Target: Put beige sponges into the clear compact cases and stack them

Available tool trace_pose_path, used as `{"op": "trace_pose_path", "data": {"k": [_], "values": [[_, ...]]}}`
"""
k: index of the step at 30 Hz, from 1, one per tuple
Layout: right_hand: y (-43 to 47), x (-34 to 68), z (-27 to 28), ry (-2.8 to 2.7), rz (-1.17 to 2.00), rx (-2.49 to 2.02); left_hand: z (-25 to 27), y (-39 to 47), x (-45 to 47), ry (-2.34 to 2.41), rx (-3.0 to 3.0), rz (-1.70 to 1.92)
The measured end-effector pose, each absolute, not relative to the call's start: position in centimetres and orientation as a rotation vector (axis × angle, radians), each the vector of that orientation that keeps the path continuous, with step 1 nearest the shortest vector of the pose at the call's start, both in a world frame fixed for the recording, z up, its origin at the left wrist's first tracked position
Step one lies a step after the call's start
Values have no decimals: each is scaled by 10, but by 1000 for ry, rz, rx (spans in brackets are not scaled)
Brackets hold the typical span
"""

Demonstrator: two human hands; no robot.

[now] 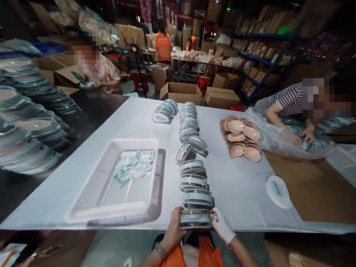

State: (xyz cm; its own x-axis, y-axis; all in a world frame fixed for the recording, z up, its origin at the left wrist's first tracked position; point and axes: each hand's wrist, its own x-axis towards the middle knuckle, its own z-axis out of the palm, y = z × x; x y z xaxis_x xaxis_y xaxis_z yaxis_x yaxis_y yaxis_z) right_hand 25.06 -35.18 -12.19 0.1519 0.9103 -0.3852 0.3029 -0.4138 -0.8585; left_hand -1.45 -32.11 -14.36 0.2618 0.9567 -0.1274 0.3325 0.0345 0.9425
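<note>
Both hands are at the near edge of the desk [83,193], clamped on one stack of round compact cases [195,218]. The left hand [174,224], bare, wraps its grip around the stack's left side, fingers curled shut against it. The right hand [221,223], in a white glove, presses the right side, grip closed on the same stack. Straight out beyond the grips, a long row of cases [190,148] runs away across the white cover. Off to the left of the left hand sits a white mesh tray [89,196] with paper slips [133,167] inside. Out beyond the right hand, a pile of pink puffs [241,137], and nearer, one white oval lid [278,191]. A co-worker's hand [293,138] digs in a plastic bag [267,129] further right.
</note>
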Motion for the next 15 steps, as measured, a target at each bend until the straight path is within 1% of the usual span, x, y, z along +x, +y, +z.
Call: {"op": "trace_pose_path", "data": {"k": [4, 10, 12, 15], "values": [[-350, 253, -120, -1127, 1419, -1743, -146, -322, -18, 1255, 1511, 766], [-347, 252, -119, -1147, 1442, -1739, -148, -320, -19, 1255, 1586, 732], [-348, 255, -107, -1163, 1483, -1774, -144, -319, -20, 1269, 1697, 654], [-347, 249, -81, -1263, 1472, -1845, -133, -318, -19, 1335, 1923, 423]]}}
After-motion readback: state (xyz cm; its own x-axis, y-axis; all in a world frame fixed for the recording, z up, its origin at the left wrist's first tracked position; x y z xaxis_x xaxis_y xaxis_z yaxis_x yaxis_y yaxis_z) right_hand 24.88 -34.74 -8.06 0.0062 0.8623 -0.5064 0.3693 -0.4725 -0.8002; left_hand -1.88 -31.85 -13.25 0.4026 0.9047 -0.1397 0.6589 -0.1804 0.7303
